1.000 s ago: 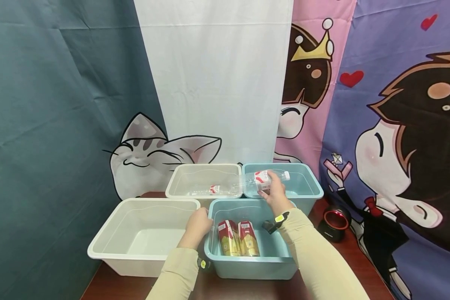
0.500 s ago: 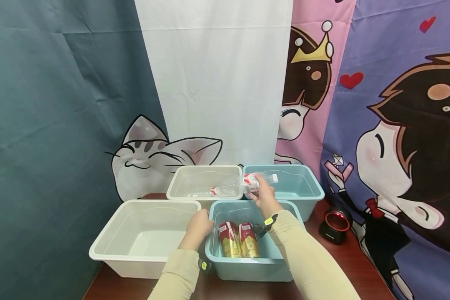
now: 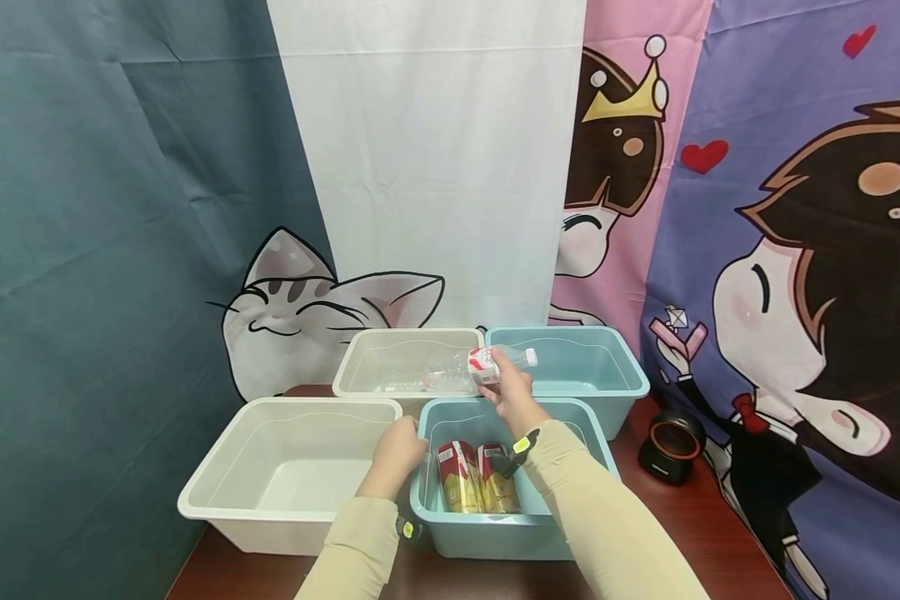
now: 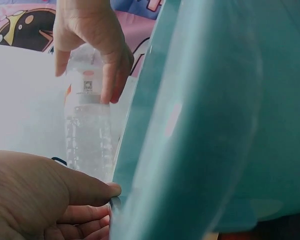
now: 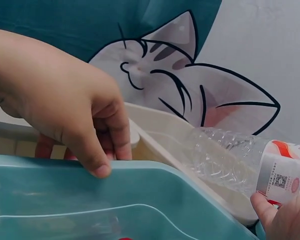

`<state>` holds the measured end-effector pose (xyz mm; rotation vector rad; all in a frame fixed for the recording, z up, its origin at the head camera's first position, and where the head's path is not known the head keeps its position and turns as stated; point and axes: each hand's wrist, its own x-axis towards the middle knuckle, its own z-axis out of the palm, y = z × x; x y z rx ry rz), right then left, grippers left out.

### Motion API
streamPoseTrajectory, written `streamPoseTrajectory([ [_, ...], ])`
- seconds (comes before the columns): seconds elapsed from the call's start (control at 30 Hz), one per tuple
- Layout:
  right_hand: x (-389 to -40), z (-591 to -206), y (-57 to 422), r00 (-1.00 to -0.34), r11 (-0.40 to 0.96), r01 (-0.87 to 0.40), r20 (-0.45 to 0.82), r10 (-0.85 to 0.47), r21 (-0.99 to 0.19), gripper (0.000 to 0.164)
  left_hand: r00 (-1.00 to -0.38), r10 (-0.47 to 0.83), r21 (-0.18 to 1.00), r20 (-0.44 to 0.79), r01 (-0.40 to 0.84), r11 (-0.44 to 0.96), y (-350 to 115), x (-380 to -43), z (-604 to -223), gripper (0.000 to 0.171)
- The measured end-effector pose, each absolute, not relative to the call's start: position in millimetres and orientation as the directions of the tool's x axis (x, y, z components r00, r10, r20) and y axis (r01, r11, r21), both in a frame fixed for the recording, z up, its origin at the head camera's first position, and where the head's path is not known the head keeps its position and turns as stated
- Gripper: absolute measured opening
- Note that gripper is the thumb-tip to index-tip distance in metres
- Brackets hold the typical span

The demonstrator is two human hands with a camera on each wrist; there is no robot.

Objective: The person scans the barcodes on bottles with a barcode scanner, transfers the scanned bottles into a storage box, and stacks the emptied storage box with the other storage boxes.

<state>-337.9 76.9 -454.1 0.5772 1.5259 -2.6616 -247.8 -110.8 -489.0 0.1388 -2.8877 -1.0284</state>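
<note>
Bottle (image 3: 483,365) moved left, partly above rear white bin (image 3: 412,332) — right hand (image 3: 512,393) gripping.

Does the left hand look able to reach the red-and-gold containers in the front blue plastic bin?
Probably yes, after releasing the bin: the left hand pinches its left rim, near the containers, partly overlapped by the right wrist's black device.

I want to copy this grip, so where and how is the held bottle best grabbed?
Probably round the label, coming from the near right: the bottle is nearly level, cap to the right, and the label sits about mid-length. The right hand grips it there.
</note>
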Motion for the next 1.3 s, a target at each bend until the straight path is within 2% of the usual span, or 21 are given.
streamPoseTrajectory([
  [0.33, -334.6, -453.5, 61.8, -0.944, -0.553, 0.205, -0.313, 0.107, -0.808, 0.077, -0.993, -0.109, 0.643, 0.044, -0.056, 0.764, -110.9, -248.8, -489.3, 0.021],
  [1.3, -337.2, -457.9, 33.6, -0.945, -0.53, 0.223, -0.315, 0.088, -0.818, 0.071, -0.993, -0.099, 0.634, 0.061, -0.038, 0.772, -113.7, -248.2, -489.2, 0.022],
])
